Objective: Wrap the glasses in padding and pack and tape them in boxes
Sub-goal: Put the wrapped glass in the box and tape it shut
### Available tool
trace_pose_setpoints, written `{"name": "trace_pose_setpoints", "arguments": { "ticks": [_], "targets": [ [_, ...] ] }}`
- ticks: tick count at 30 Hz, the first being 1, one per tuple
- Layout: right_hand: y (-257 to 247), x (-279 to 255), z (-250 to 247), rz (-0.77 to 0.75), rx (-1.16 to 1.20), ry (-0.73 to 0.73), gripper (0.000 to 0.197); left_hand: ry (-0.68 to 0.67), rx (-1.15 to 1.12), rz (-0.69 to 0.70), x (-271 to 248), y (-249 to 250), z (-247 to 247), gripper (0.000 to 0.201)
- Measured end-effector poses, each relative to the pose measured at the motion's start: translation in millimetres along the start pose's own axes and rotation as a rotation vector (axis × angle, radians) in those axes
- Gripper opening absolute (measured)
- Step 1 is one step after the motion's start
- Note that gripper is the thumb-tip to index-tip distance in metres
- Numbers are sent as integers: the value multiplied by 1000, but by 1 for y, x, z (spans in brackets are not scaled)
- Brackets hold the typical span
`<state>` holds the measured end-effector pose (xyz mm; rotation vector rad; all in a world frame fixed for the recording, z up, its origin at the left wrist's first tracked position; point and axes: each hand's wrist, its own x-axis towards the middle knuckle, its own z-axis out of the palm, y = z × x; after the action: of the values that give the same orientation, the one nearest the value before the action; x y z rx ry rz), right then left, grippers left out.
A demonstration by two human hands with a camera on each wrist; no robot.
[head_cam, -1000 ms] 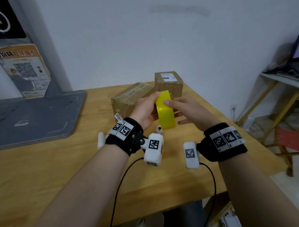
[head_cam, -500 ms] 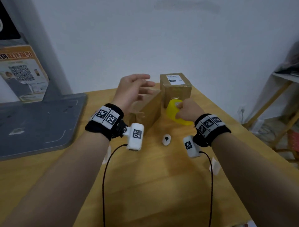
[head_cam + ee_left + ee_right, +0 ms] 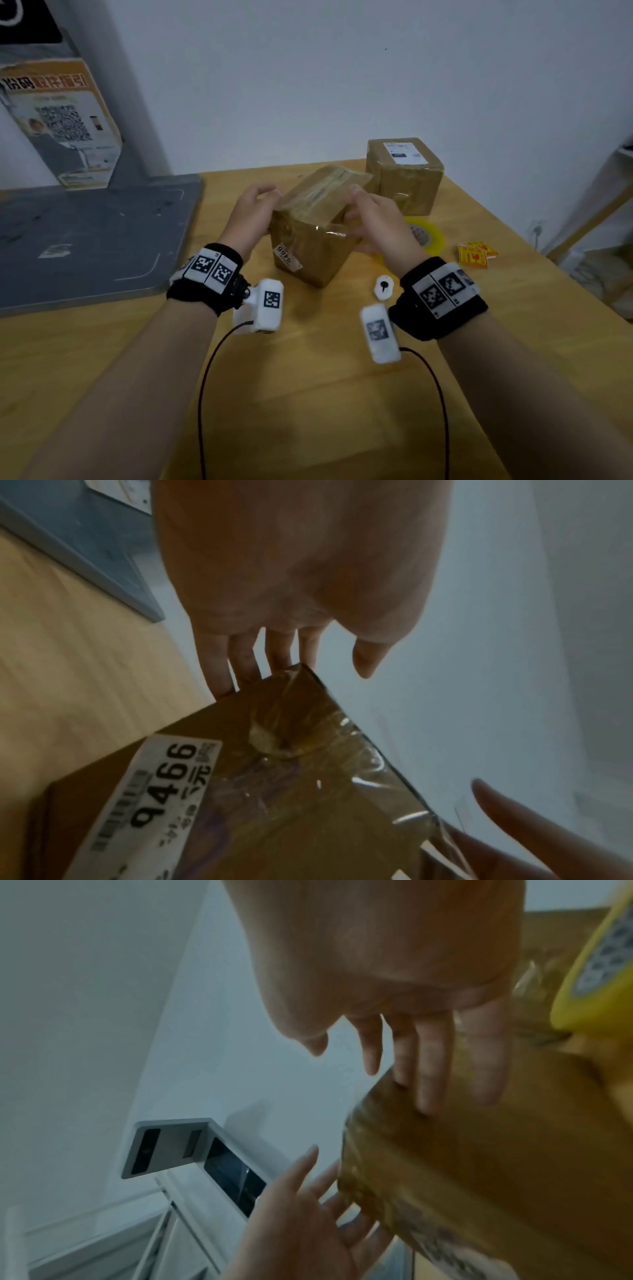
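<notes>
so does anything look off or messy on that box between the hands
The tape on the near box is wrinkled and bunched at its edge, not flat. The box also sits askew to the table edge.

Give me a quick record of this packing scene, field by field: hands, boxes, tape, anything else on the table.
left hand: open, fingers straight against near box's left side
right hand: open, fingers on its right side
near box: taped, label 9466
far box: taped, white label on top
tape roll: yellow, flat on table
yellow stickers: right of roll
</notes>
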<state>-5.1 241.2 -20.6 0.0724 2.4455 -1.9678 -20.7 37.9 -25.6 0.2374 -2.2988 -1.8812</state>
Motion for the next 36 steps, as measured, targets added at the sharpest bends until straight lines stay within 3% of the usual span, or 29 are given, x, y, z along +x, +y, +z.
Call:
{"name": "trace_pose_setpoints", "arguments": {
  "ticks": [5, 8, 11, 14, 18, 20, 24, 27, 32, 36],
  "targets": [
    [11, -1, 37, -53, 180, 126, 41, 62, 42, 83, -18, -20, -4, 43],
    [16, 10, 44, -104, 160, 87, 42, 102, 63, 121, -21, -29, -5, 44],
    [19, 22, 48, -171, 118, 53, 39, 133, 111, 112, -21, -33, 2, 62],
    [21, 25, 57, -218, 47, 82, 54, 190, 71, 89, -22, -36, 14, 77],
    [29, 30, 60, -255, -53, 150, 85, 193, -13, 104, -15, -39, 14, 60],
    [32, 29, 61, -275, -77, 169, 88, 195, -80, 131, -17, -39, 13, 50],
    [42, 28, 68, -274, -17, 179, 71, 208, -106, 137, -21, -41, 13, 33],
    [46, 32, 68, -232, 54, 158, 46, 209, -169, 116, -17, -45, 10, 48],
    [45, 34, 59, -239, 159, 130, 13, 226, -250, 95, -12, -53, 10, 45],
    [45, 37, 59, -215, 128, 166, 8, 276, -181, 102, -6, -60, 6, 40]
  ]
}}
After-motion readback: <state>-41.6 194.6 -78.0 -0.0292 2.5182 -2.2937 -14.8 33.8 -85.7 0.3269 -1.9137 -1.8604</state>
